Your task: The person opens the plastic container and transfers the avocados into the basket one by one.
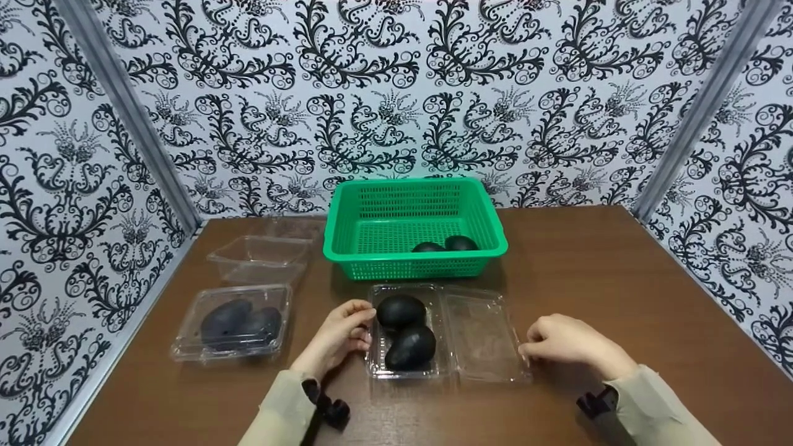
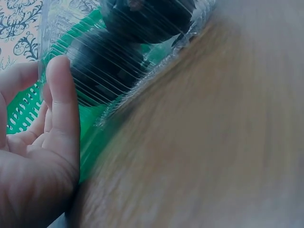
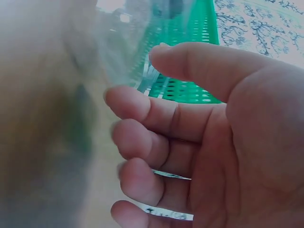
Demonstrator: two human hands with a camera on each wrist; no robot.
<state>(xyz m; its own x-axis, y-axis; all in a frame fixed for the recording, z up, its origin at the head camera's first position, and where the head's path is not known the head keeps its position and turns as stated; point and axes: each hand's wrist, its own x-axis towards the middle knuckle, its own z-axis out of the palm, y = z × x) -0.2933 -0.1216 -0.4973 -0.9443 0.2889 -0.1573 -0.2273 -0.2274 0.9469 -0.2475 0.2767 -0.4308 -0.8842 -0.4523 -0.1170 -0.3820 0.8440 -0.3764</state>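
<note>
An opened clear plastic clamshell container (image 1: 443, 347) lies in front of the green basket, with two dark avocados (image 1: 401, 311) in its left half. My left hand (image 1: 339, 331) pinches the container's left edge between thumb and forefinger; the left wrist view shows the ribbed clear wall (image 2: 95, 71) beside the thumb. The flat lid (image 1: 486, 337) spreads out to the right. At its right edge my right hand (image 1: 567, 341) holds the rim with thumb and curled forefinger. The lid (image 3: 126, 42) looks blurred in the right wrist view, so the exact contact is hard to see.
Behind the container stands a green plastic basket (image 1: 415, 266) with two dark avocados (image 1: 461, 243) inside. A closed clamshell (image 1: 186, 347) holding two more sits at left. Behind that are an empty clear container (image 1: 263, 257) and another clear piece (image 1: 294, 226). Patterned walls enclose the brown table (image 1: 588, 266).
</note>
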